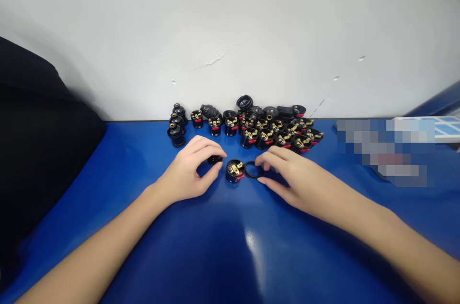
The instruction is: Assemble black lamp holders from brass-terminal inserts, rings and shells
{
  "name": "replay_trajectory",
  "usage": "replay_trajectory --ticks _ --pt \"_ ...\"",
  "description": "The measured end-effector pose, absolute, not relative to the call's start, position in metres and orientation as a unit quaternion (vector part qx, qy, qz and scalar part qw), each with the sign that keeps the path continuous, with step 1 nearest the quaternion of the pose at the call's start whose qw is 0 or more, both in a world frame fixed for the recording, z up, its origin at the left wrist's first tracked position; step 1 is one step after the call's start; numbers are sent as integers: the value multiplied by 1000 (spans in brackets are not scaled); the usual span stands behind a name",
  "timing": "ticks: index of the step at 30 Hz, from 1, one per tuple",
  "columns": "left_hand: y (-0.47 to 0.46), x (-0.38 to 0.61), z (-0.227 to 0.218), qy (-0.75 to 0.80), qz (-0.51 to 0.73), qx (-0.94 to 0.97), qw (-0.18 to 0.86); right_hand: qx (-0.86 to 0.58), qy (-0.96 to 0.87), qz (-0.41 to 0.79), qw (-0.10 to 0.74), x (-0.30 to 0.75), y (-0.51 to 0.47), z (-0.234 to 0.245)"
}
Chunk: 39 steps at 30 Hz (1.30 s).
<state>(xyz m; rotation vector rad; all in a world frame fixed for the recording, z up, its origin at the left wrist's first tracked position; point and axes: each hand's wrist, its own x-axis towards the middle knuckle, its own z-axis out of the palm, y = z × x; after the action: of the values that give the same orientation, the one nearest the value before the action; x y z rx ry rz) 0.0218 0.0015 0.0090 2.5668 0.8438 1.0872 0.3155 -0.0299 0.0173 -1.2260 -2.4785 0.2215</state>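
Observation:
A short black lamp socket body (234,171) with brass contacts inside and a red tab on its side sits upright on the blue table between my hands. My left hand (196,170) is just left of it, its thumb and fingers closed round a small dark round part (215,159), mostly hidden by the fingers. To the socket's right, my right hand (282,172) has thumb and fingertips at the right edge of a thin black ring (247,170), which lies close beside the socket.
Behind my hands stand several similar socket bodies (265,137) with red tabs, among loose black rings (245,102). Several capped black sockets (176,134) stand at back left. A white wall (143,45) bounds the blue table (172,246). A blurred-out item (388,151) lies right.

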Motion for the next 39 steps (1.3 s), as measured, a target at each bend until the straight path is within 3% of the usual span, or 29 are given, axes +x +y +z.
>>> replay_trajectory --ticks 15,25,30,39 --pt "-8 32 9 238 311 905 168 -407 -846 174 297 310 -26 7" --pt "-14 41 5 322 402 791 330 -387 -743 359 411 309 -24 4" --pt "-16 46 3 323 416 726 442 -383 -740 355 423 310 -23 5" --pt "-19 50 3 361 424 672 488 -345 -743 376 433 302 -30 2"
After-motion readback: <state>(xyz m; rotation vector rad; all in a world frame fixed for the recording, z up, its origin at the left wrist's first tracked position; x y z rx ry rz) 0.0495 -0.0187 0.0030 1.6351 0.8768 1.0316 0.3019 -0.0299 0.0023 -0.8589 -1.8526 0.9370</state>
